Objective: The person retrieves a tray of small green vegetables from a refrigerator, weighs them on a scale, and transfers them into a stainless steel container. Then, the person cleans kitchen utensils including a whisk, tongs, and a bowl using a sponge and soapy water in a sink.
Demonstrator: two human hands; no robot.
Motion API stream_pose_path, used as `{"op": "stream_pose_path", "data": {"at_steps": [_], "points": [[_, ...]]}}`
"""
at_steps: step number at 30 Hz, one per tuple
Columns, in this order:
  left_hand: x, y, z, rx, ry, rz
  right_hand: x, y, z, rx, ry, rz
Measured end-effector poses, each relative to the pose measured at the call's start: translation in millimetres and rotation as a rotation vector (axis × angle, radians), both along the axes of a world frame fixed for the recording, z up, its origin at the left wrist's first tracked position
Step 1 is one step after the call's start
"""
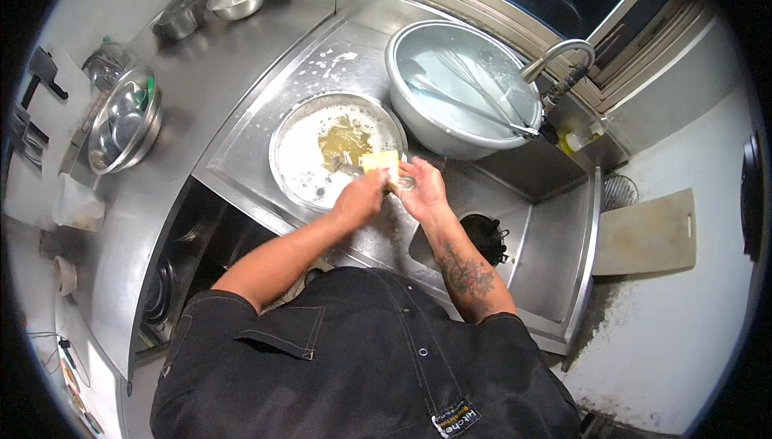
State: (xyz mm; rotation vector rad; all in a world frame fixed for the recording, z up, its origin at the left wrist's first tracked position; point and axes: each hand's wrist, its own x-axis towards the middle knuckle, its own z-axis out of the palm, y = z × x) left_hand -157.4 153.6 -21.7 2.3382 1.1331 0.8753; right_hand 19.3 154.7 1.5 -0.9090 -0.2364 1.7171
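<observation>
My left hand point(362, 198) grips a yellow sponge point(381, 161) over the right rim of a round metal bowl point(278, 176). White foam and yellowish liquid fill the bowl, with something submerged near its middle that I cannot make out. Palm up, my right hand point(425, 189) touches the sponge side and holds a small shiny, wet-looking item point(403, 183) between thumb and fingers; its kind is unclear. Behind the hands, a large grey basin point(443, 137) of cloudy water holds a whisk point(476, 80) and a long metal utensil point(452, 100), perhaps tongs.
A curved faucet point(561, 47) stands beside the basin. At right is a metal sink point(552, 258) with a black object point(482, 237) inside, and beyond it a cutting board point(645, 234). Stacked metal bowls point(129, 149) and another bowl point(240, 8) stand on the left counter.
</observation>
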Motion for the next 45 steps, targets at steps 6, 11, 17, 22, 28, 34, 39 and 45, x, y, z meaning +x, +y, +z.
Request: {"op": "stream_pose_path", "data": {"at_steps": [6, 11, 17, 22, 28, 34, 39, 45], "points": [[-66, 91, 0, -0.354, 0.019, 0.355, -19, -43, 28, 0.849, -1.617, 0.238], [-83, 128, 36, -0.434, -0.587, 0.333, -24, -45, 23, 0.752, -1.859, 0.284], [-96, 127, 65, -0.172, -0.18, 0.49, 1, -36, 7, 0.205, -1.098, 0.376], [-50, 75, -34, 0.221, 0.102, 0.156, 0, -33, 7, -0.102, -0.367, 0.495], [-35, 85, 7, -0.422, 0.18, 0.24, 0, -60, -19, 0.026, -0.742, 0.341], [-33, 72, -26, -0.19, 0.05, 0.222, -19, -60, -38, 0.133, -0.806, 0.17], [-48, 81, -8, -0.272, 0.164, 0.318, -28, -70, -58, 0.103, -0.656, 0.086], [5, -22, 7, -0.142, -0.007, 0.013, -21, -59, -15, 0.025, -0.284, 0.113]]}}
